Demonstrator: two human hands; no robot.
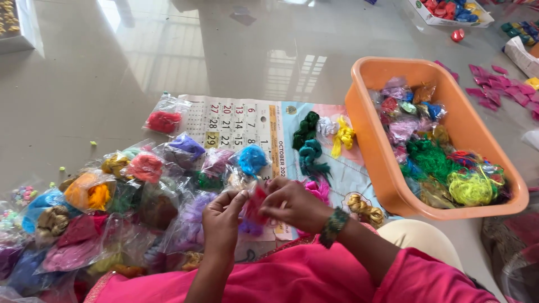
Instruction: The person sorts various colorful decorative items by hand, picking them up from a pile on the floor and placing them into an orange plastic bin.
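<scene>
My left hand (222,220) and my right hand (295,205) meet at the bottom centre, above a calendar sheet (247,120) spread on the floor. Both pinch a small clear packet with a red thread bundle (255,206) between the fingertips. A green beaded bracelet (333,226) circles my right wrist. Just beyond the hands lie a blue thread packet (252,160) and a pink bundle (320,189). Loose dark green bundles (307,140), a white one (327,126) and a yellow one (344,136) rest on the sheet.
An orange plastic tub (370,126) at the right holds many coloured thread bundles. A heap of clear packets (101,207) with coloured thread lies at the left. A gold bundle (366,210) sits near my right wrist. Pink scraps (497,90) and a tray (449,14) lie far right.
</scene>
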